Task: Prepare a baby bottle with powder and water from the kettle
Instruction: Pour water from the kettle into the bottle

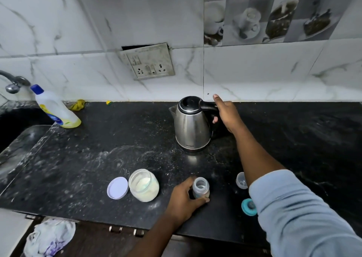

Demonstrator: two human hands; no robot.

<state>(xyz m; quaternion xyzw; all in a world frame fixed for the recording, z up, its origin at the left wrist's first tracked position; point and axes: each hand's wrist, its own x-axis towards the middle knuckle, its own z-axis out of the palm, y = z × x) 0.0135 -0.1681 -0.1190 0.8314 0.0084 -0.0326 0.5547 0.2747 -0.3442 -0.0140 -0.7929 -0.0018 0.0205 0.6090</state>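
Observation:
A steel kettle with a black lid and handle stands on the black counter. My right hand is at its handle, fingers curling round it, index finger raised. Near the front edge, my left hand grips an open, upright baby bottle. A clear jar of white powder sits open to the left of the bottle, its pale lid lying beside it. The bottle's clear cap and teal teat ring lie to the right, partly behind my right sleeve.
A dish-soap bottle leans at the counter's back left, beside the sink and tap. A yellow scrap lies by the wall. A switch-and-socket plate is on the tiled wall. A crumpled cloth lies below the counter.

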